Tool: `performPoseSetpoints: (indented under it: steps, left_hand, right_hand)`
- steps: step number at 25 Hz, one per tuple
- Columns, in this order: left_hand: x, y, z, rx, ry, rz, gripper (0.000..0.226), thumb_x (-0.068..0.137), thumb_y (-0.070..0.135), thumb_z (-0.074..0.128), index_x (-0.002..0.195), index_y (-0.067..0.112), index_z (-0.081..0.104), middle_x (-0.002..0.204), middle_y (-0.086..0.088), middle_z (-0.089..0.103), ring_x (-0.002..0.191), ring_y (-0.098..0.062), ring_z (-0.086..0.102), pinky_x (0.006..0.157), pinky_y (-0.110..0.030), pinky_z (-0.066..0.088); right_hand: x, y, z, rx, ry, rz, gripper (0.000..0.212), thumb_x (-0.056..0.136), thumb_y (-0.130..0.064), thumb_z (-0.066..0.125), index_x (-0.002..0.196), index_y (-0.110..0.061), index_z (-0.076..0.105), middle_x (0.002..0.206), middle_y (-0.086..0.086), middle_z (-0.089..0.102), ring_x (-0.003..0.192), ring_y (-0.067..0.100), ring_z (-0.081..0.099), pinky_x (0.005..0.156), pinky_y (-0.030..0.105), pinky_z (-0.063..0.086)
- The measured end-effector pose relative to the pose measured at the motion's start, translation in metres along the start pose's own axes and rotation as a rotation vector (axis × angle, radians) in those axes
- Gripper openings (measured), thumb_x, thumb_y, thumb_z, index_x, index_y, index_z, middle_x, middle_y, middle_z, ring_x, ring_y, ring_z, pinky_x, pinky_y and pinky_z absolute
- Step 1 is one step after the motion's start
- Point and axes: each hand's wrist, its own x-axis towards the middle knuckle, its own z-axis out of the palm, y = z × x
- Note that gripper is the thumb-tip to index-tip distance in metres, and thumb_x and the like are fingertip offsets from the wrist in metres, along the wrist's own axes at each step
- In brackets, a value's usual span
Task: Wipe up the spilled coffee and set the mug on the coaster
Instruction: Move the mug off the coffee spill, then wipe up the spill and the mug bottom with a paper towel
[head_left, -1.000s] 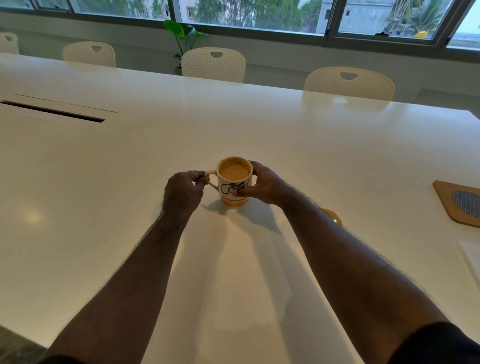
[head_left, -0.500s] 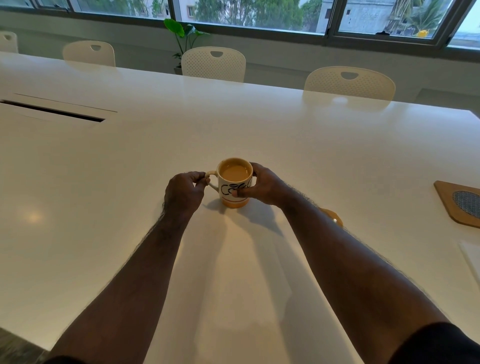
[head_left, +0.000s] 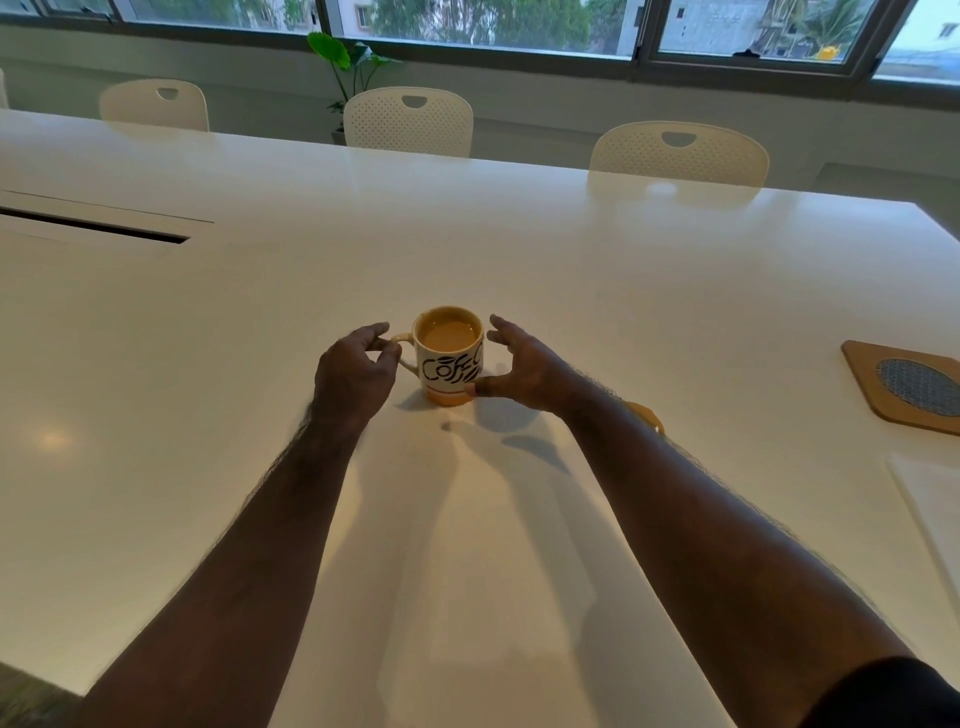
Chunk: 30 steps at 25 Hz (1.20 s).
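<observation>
1 mug (head_left: 450, 358), 1 coaster (head_left: 906, 387), 3 chairs (head_left: 408, 122), 2 hands (head_left: 356, 371), 1 plant (head_left: 348, 67)

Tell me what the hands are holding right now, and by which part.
Nothing is held. Left hand and right hand are open beside the coffee mug.

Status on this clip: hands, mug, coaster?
Left hand open beside handle. Right hand open, thumb touching mug. Mug upright, full, on table. Coaster far right, unoccupied.

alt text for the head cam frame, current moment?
Both hands are open on either side of a full coffee mug standing on a white table: left hand by the handle, right hand with its thumb at the base. A wooden coaster lies far right; empty chairs line the far edge.
</observation>
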Motion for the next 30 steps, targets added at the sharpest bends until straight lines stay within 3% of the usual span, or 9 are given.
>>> performPoseSetpoints:
  steps: [3,8,10,14,19,25,30]
  left_hand:
    - [-0.008,0.006,-0.003,0.061,0.074,0.058,0.043,0.089,0.024,0.064,0.131,0.015,0.059,0.129,-0.011,0.061,0.111,-0.030,0.060,0.093,-0.044,0.049]
    - [-0.021,0.020,-0.007,0.188,0.197,0.104,0.052,0.085,0.024,0.062,0.135,0.017,0.052,0.141,-0.011,0.050,0.129,-0.033,0.045,0.102,-0.053,0.037]
    - [-0.035,0.030,-0.003,0.174,0.267,0.204,0.048,0.083,0.022,0.058,0.131,0.018,0.055,0.139,-0.008,0.052,0.128,-0.030,0.045,0.102,-0.050,0.036]
    - [-0.082,0.058,0.024,0.093,0.293,0.461,0.039,0.077,0.016,0.054,0.115,0.022,0.062,0.129,0.001,0.059,0.120,-0.023,0.051,0.098,-0.037,0.036]
    - [-0.145,0.096,0.077,0.016,-0.022,0.605,0.038,0.083,0.020,0.055,0.120,0.018,0.062,0.132,-0.002,0.058,0.125,-0.020,0.049,0.106,-0.036,0.033]
    - [-0.206,0.147,0.134,0.107,-0.461,0.600,0.062,0.089,0.042,0.048,0.147,0.025,0.034,0.159,0.001,0.025,0.148,-0.019,0.016,0.119,-0.046,0.017]
    - [-0.248,0.184,0.179,0.087,-0.634,0.698,0.065,0.091,0.049,0.039,0.151,0.030,0.022,0.163,0.006,0.011,0.150,-0.014,0.002,0.119,-0.042,0.001]
  right_hand:
    - [-0.026,0.013,-0.011,-0.005,0.030,0.019,0.101,0.078,-0.035,0.079,0.155,-0.019,0.016,0.157,0.004,0.032,0.144,0.023,0.031,0.113,0.038,0.034]
    - [-0.086,0.049,-0.017,-0.069,0.122,0.074,0.088,0.084,-0.045,0.069,0.154,-0.023,0.020,0.158,-0.001,0.031,0.142,0.020,0.033,0.112,0.033,0.031]
    - [-0.111,0.064,-0.018,-0.104,0.150,0.102,0.087,0.085,-0.049,0.066,0.154,-0.025,0.018,0.159,0.000,0.027,0.145,0.021,0.029,0.115,0.034,0.028]
    - [-0.159,0.090,-0.023,-0.283,0.176,0.159,0.087,0.088,-0.061,0.053,0.155,-0.029,0.006,0.164,-0.004,0.006,0.150,0.021,0.001,0.120,0.049,0.017]
    - [-0.223,0.120,-0.039,-0.539,0.257,0.161,0.086,0.091,-0.071,0.027,0.155,-0.022,-0.005,0.161,-0.008,-0.011,0.144,0.010,-0.024,0.114,0.031,-0.007]
    - [-0.296,0.154,-0.059,-0.644,0.297,0.336,0.092,0.081,-0.080,0.000,0.152,-0.023,-0.016,0.158,-0.007,-0.025,0.144,0.013,-0.030,0.118,0.034,-0.008]
    - [-0.345,0.176,-0.073,-0.676,0.334,0.431,0.091,0.082,-0.078,-0.004,0.152,-0.022,-0.017,0.159,-0.005,-0.026,0.143,0.014,-0.031,0.116,0.032,-0.011]
